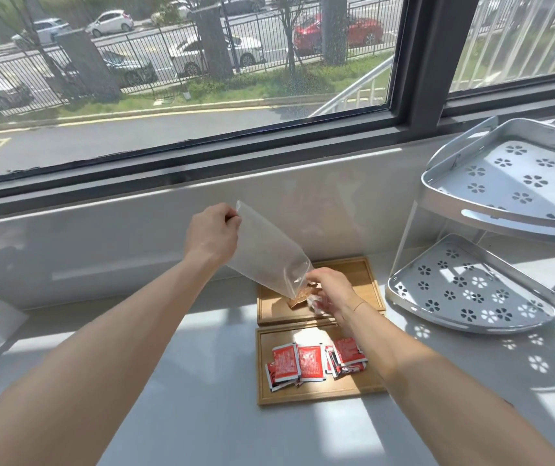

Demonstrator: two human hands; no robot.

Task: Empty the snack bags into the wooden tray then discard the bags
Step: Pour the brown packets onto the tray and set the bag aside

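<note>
bag: clear plastic snack bag [264, 250], held in the air over the far wooden tray [367, 280], tilted with its mouth down and to the right, closed end up at the left
bag contents: almost empty; a few brown snack pieces [299, 295] at the mouth, some already on the far tray right under it
left hand: left hand [212, 235] fingers closed, pinching the bag's upper corner
right hand: right hand [331, 292] at the bag's mouth, thumb and fingers curled on the lower edge; a small whitish wrapper shows by its fingers, cannot tell if it is gripped
far tray: lies near the wall below the window, bare wood visible along its right side
near tray: second wooden tray [316, 390] just in front of the far one, long edges nearly touching
near tray contents: pile of red sachets [309, 363], overlapping, mostly left and centre
counter: white counter [202, 381] carries both trays, patches of sunlight across it
rack: white two-tier corner rack [504, 203] with flower cut-outs, right of the trays, apart from them
</note>
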